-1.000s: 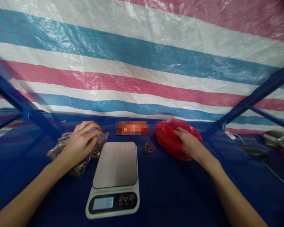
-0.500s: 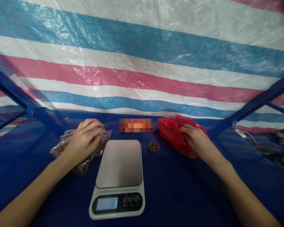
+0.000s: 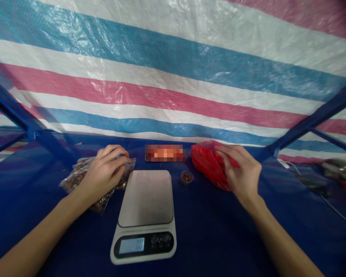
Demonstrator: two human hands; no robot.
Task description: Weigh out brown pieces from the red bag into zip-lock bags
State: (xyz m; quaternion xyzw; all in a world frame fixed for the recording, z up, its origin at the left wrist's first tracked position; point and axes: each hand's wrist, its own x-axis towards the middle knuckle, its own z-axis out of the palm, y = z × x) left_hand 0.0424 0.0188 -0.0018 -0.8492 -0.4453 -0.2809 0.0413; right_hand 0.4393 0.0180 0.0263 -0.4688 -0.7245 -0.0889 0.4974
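At the front of the blue table (image 3: 207,238), a digital scale (image 3: 145,198) sits between the two hands, which are well apart. Left of it, the left hand (image 3: 105,173) curls over a clear zip bag (image 3: 80,175) of brown pieces, seemingly gripping its top edge. The right hand (image 3: 242,169) lies against a red plastic bag (image 3: 207,165); whether it grips, I cannot tell. Between scale and red bag stands a small cup (image 3: 187,177) of brown pieces. Beyond lies a blurred orange object (image 3: 165,153), then a striped tarp (image 3: 173,77).
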